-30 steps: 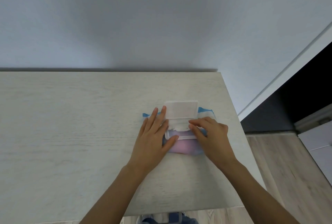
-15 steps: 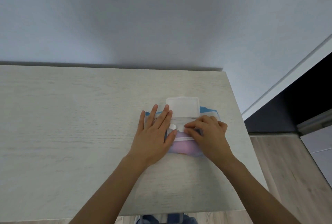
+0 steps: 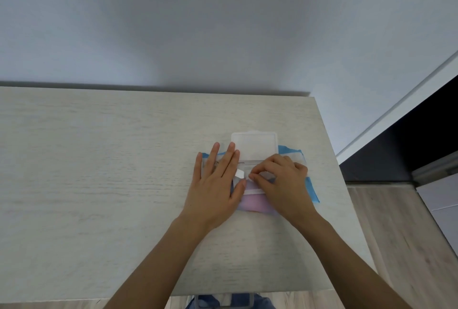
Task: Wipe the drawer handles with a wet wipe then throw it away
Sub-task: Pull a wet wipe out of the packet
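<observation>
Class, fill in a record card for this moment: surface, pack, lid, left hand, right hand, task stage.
Surface: pale wood-grain table against a plain wall
Pack: blue and pink wipe pack, flat, near the table's right edge
Lid: white flip lid, open, tipped back away from the person
Left hand: flat on the pack's left part, fingers straight
Right hand: fingers curled, pinching a wet wipe corner at the opening
Stage: wipe not yet pulled free of the pack

L hand (image 3: 215, 186) flat, palm down, fingers straight, R hand (image 3: 282, 184) curled, fingertips pinching white tab (image 3: 239, 174), forearms reaching fwd
</observation>
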